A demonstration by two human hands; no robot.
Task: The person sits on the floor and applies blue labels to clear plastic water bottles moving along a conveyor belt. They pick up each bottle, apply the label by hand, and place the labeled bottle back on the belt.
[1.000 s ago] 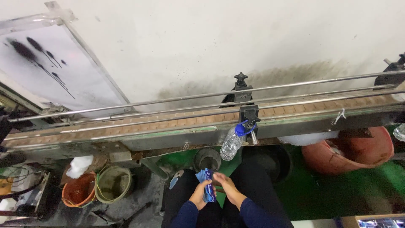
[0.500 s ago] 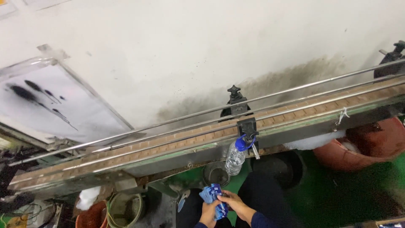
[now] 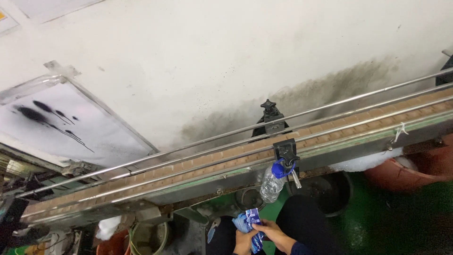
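At the bottom edge, both hands hold a bundle of blue labels (image 3: 250, 222) over the seated person's lap. The right hand (image 3: 273, 233) pinches its near corner, fingers closed on it. The left hand (image 3: 243, 243) grips from below; its fingers appear closed, though largely cut off. A clear bottle (image 3: 272, 182) hangs from the conveyor (image 3: 198, 165) just above.

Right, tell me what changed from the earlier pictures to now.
The view tipped up toward the wall, so the hands slid to the bottom edge. Both still hold the blue labels. The plastic bottle still hangs under the conveyor, which still carries nothing.
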